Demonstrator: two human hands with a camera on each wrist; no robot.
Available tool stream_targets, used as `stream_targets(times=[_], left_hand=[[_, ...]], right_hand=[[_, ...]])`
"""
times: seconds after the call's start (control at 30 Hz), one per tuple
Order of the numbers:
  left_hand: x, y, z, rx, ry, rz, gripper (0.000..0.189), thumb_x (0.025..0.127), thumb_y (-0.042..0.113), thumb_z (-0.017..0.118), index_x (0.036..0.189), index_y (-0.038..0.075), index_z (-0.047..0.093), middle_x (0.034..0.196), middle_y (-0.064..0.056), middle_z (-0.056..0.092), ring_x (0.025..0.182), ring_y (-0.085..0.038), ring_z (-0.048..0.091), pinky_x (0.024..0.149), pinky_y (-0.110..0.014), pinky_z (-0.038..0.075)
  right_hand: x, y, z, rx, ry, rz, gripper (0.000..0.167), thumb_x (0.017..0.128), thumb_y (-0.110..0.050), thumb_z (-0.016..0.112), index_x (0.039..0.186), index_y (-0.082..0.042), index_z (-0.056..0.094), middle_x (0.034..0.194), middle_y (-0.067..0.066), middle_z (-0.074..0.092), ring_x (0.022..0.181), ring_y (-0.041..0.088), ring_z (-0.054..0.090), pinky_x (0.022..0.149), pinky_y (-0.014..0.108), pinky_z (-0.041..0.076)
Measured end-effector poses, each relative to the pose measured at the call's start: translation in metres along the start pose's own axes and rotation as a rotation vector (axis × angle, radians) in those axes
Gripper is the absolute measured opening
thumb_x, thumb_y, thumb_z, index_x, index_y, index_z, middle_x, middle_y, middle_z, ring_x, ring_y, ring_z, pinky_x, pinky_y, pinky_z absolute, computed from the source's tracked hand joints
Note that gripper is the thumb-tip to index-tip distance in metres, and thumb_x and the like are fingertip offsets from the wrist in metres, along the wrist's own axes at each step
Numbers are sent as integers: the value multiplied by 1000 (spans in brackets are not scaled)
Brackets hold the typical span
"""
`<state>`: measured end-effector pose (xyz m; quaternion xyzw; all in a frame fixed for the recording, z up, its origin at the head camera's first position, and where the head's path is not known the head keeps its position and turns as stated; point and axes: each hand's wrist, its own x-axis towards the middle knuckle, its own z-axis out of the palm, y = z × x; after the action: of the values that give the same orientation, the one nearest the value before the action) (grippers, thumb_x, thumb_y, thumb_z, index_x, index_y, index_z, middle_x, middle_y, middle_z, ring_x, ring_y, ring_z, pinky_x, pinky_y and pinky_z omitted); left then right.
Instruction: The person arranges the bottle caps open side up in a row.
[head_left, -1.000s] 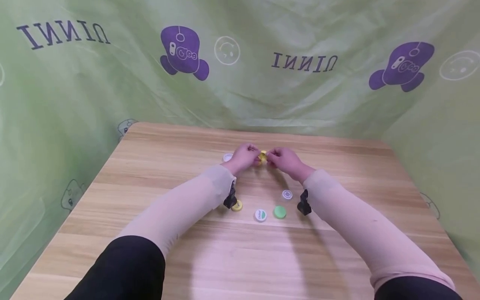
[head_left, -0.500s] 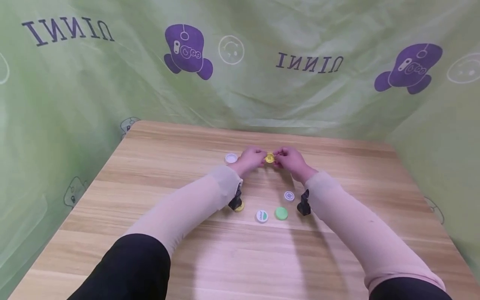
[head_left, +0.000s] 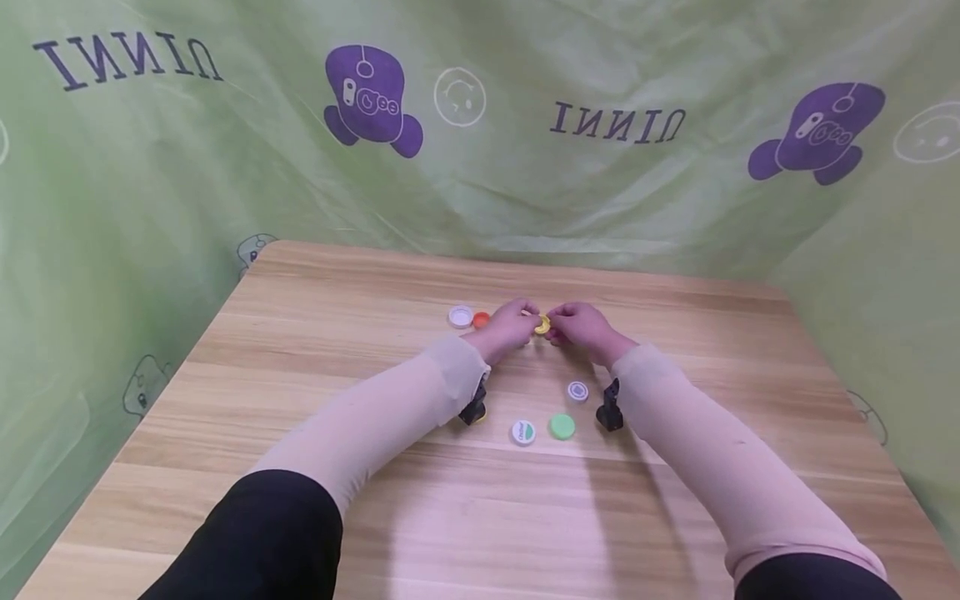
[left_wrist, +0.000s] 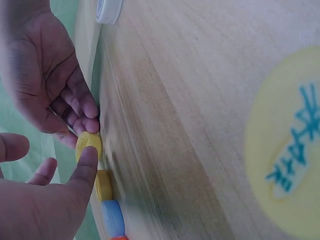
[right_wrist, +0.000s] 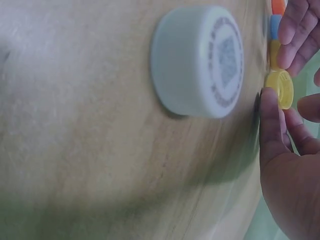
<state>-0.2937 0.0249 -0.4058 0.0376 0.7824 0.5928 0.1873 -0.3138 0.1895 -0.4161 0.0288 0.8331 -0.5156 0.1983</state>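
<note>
A yellow bottle cap (head_left: 542, 325) is between my two hands at the far part of the table, its hollow side showing in the right wrist view. My right hand (head_left: 588, 327) holds its right side, a finger against the rim and the thumb close by. From the other side my left hand (left_wrist: 45, 207) touches the cap with a straight index finger, its thumb raised away. A row of caps runs left from there: another yellow cap (left_wrist: 104, 185), a blue cap (left_wrist: 113, 218) and an orange cap (head_left: 481, 319). In the head view the left hand hides part of this row.
A white cap (head_left: 461, 317) lies at the row's left end. Nearer lie a white cap with a printed top (right_wrist: 195, 62), a green cap (head_left: 562, 427) and a white-and-green cap (head_left: 523, 432). A yellow cap with teal writing (left_wrist: 287, 145) is under the left wrist camera.
Both hands have shifted slightly right and nearer, and the yellow cap between them has come along and turned. The orange cap has come into view beside my left hand.
</note>
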Motion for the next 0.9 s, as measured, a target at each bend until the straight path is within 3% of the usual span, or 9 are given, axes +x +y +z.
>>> stream_targets(times=[0.23, 0.5, 0.73, 0.9], left_hand=[[0, 0, -2, 40, 13, 21, 28, 106, 11, 48, 127, -6, 57, 116, -22, 61, 83, -17, 53, 69, -24, 46], [2, -9, -14, -20, 116, 1, 34, 109, 17, 45, 132, -5, 57, 114, -22, 64, 105, -32, 64, 85, -37, 56], [-1, -13, -20, -57, 114, 1, 28, 109, 12, 46, 125, -9, 56, 103, -18, 60, 86, -22, 57, 81, -36, 55], [-5, -14, -21, -31, 74, 9, 26, 108, 10, 46, 123, -9, 56, 101, -16, 57, 85, -22, 55, 85, -38, 56]], right_hand=[[1, 1, 0, -31, 5, 8, 36, 109, -11, 48, 135, 13, 54, 105, 15, 68, 85, 11, 63, 80, 21, 57], [2, 2, 3, -35, 15, 12, 35, 108, -9, 50, 134, 14, 55, 108, 18, 68, 87, 13, 63, 82, 21, 57], [0, 0, 2, -37, 12, 3, 36, 108, -8, 50, 134, 16, 54, 106, 18, 67, 85, 12, 62, 80, 20, 57], [0, -1, 2, -40, 19, -1, 35, 107, -8, 50, 134, 14, 55, 110, 20, 67, 87, 13, 62, 82, 21, 56]])
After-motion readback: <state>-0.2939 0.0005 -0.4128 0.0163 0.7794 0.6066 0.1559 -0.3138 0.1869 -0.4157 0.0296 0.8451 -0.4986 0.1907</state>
